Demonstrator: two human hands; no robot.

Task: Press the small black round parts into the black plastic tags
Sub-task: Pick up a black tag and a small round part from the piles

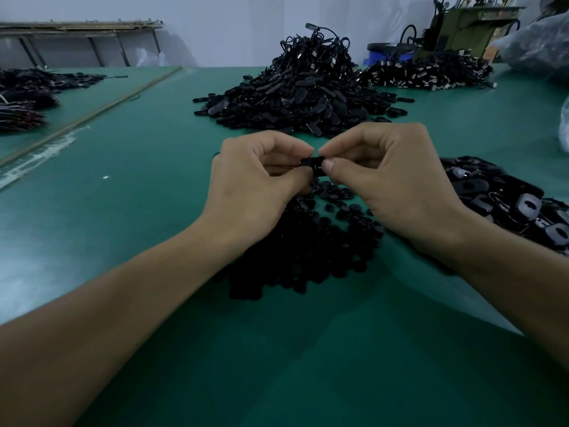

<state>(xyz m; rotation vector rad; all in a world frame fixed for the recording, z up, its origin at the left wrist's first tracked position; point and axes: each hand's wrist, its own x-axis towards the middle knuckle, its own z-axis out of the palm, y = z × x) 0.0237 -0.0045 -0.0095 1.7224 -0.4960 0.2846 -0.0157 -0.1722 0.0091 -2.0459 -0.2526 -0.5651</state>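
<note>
A small black plastic tag (pixel 313 165) is held between both hands above the green table (pixel 147 186). My left hand (pixel 258 186) pinches its left end with thumb and curled fingers. My right hand (pixel 391 180) pinches its right end, thumb on the near side. Most of the tag is hidden by my fingertips. Under my hands lies a heap of small black round parts (pixel 311 241). A big pile of black tags (pixel 301 97) rises behind my hands. Another spread of tags (pixel 505 198), some showing their holes, lies at the right by my right wrist.
A pile of black cords with metal ends (pixel 428 72) lies at the back right, beside a blue container (pixel 381 55) and a green machine (pixel 468 29). Dark bundles (pixel 27 94) lie at the far left beyond a table seam. A clear plastic bag (pixel 535 47) sits far right.
</note>
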